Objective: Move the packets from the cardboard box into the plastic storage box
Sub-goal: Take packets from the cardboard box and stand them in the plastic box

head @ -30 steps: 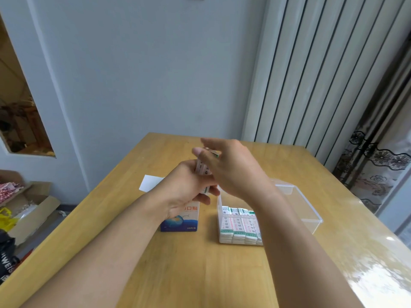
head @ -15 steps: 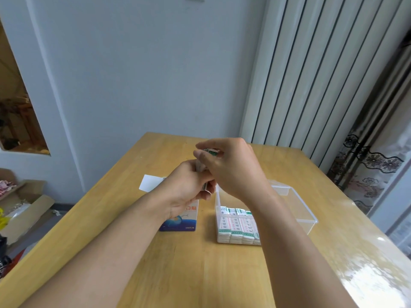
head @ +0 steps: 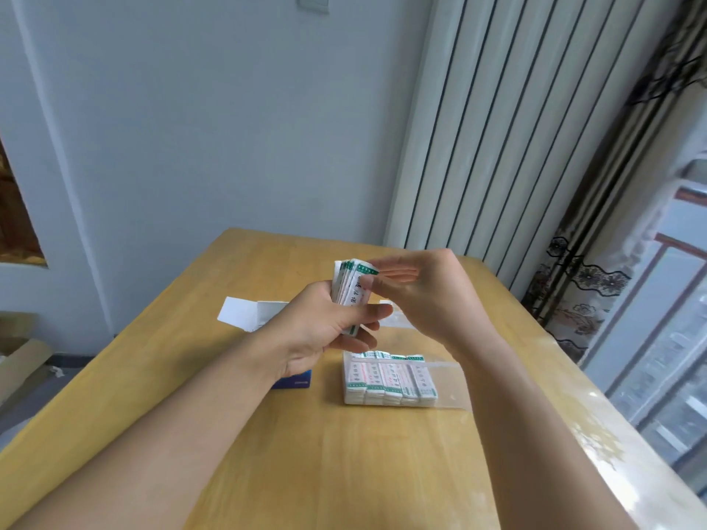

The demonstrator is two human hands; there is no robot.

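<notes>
My left hand [head: 325, 327] grips a fanned stack of white packets with green ends [head: 350, 286], held upright above the table. My right hand [head: 424, 296] is beside the stack, its thumb pinching the outermost packet and its other fingers stretched out straight. Below the hands stands the clear plastic storage box [head: 447, 384], with several rows of the same packets [head: 388, 378] lying flat in its near end. The blue and white cardboard box [head: 264, 311] lies under my left wrist, its white flap open to the left; most of it is hidden.
The wooden table [head: 344, 453] has a glossy patch at its right edge. A white radiator and a patterned curtain [head: 597, 262] stand to the right. On the floor at the left sits an open cardboard carton [head: 19, 365].
My hands have drawn apart a little. The packet stack, mostly covered before, now shows fanned in my left hand, and my right hand's fingers have straightened. The camera has tilted slightly.
</notes>
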